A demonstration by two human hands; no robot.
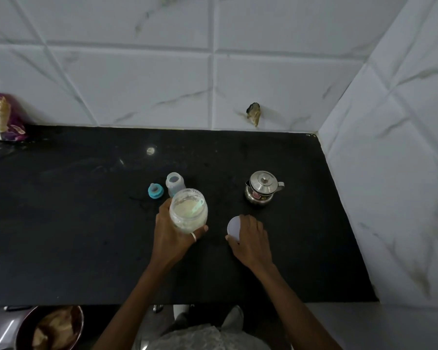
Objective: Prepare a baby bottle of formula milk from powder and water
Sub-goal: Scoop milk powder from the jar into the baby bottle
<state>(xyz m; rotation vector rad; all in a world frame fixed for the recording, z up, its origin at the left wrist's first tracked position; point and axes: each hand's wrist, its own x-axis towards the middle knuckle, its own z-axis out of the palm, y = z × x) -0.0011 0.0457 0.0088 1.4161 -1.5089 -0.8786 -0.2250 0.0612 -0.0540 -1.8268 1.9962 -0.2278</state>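
Black counter (pixel 86 236) — left hand (pixel 171 236) grips powder jar (pixel 188 210), right hand (pixel 250 239) holds lid (pixel 233 226).

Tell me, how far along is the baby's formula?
Early. Done: the baby bottle stands open, its teal teat ring beside it, and the powder jar is uncapped. In hand: the left hand grips the jar; the right hand holds its white lid. Left: scooping powder, adding water, presumably from the lidded steel pot, then closing the bottle.
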